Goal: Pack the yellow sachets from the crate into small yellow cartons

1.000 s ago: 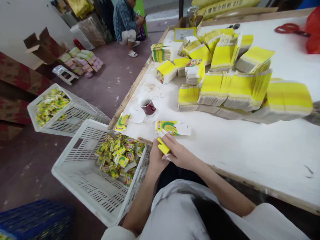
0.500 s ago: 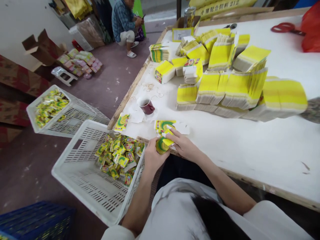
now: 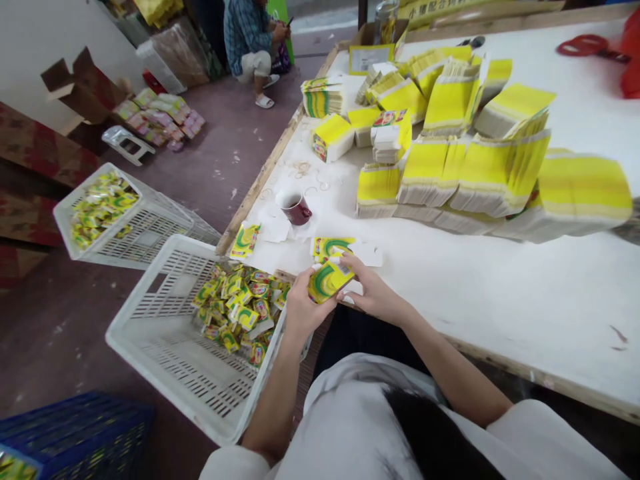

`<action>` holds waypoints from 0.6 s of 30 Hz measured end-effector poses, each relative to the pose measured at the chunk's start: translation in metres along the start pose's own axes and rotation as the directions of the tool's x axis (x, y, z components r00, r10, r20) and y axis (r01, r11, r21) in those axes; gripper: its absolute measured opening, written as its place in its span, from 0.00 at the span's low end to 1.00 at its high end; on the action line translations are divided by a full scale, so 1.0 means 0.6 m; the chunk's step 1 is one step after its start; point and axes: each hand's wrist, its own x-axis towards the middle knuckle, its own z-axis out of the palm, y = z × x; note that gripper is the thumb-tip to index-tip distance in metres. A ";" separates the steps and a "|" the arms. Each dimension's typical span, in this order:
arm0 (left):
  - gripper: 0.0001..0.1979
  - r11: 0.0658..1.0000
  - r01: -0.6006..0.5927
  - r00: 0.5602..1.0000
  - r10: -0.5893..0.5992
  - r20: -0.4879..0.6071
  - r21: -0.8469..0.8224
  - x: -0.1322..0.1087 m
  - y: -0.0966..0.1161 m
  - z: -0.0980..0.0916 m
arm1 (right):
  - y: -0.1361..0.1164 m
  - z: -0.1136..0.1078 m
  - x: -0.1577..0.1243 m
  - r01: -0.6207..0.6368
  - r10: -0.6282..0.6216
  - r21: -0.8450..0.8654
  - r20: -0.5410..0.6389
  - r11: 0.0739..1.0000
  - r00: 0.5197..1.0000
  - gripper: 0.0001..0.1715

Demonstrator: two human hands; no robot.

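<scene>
Between my two hands, over the table's near edge, is a small yellow and green printed carton (image 3: 327, 280). My left hand (image 3: 304, 305) grips its left end, thumb below and fingers behind. My right hand (image 3: 373, 293) pinches its right end. Just beyond them a flat carton blank (image 3: 333, 247) lies on the table, its white flaps pointing right. Another yellow-green carton (image 3: 245, 240) lies by the table's left corner. Left of my left hand stands a white plastic crate (image 3: 175, 373) holding many small printed cartons (image 3: 245, 313).
Stacks of yellow carton blanks (image 3: 450, 167) cover the table's (image 3: 450, 280) middle. A dark red mug (image 3: 299, 210) with dark liquid stands near the left edge. Red scissors (image 3: 583, 45) lie far right. A second filled crate (image 3: 165, 220), a blue crate (image 3: 85, 433) and a seated person (image 3: 253, 40) are at left.
The carton in my hands has turned so its broad printed face shows more fully. My right hand's fingers have shifted to its right end. The view has tilted slightly.
</scene>
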 end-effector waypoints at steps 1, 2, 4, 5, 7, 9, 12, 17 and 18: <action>0.29 0.990 0.048 0.997 -0.057 -0.059 -0.134 -0.001 -0.003 -0.001 | 0.005 0.000 0.003 -0.004 0.004 0.043 -0.008 0.999 1.000 0.37; 0.29 0.952 0.077 0.983 -0.121 -0.136 -0.296 -0.002 -0.006 -0.002 | 0.011 -0.001 0.007 -0.023 0.024 0.052 -0.032 0.998 0.999 0.40; 0.26 0.780 0.055 0.916 -0.288 -0.280 -0.623 -0.001 -0.012 -0.007 | 0.024 -0.006 0.021 -0.124 0.114 -0.073 -0.134 0.990 0.984 0.36; 0.26 0.667 0.029 0.873 -0.379 -0.305 -0.745 0.000 -0.015 -0.009 | 0.031 -0.008 0.029 -0.205 0.165 -0.194 -0.202 0.959 0.965 0.32; 0.28 0.468 0.045 0.819 -0.523 -0.236 -0.882 0.000 -0.018 -0.009 | 0.042 -0.010 0.045 -0.371 0.247 -0.443 -0.312 0.817 0.917 0.24; 0.28 0.360 0.155 0.797 -0.595 -0.098 -0.920 -0.003 -0.017 -0.003 | 0.050 -0.005 0.057 -0.447 0.285 -0.589 -0.351 0.673 0.892 0.19; 0.22 0.347 0.310 0.790 -0.612 0.037 -0.885 -0.010 -0.014 0.016 | 0.056 0.005 0.065 -0.459 0.286 -0.661 -0.359 0.594 0.888 0.16; 0.19 0.458 0.384 0.809 -0.586 0.053 -0.802 -0.011 -0.015 0.036 | 0.062 0.012 0.068 -0.431 0.249 -0.667 -0.355 0.608 0.901 0.16; 0.20 0.468 0.394 0.812 -0.580 0.062 -0.791 -0.012 -0.017 0.037 | 0.062 0.011 0.068 -0.424 0.242 -0.661 -0.353 0.619 0.904 0.16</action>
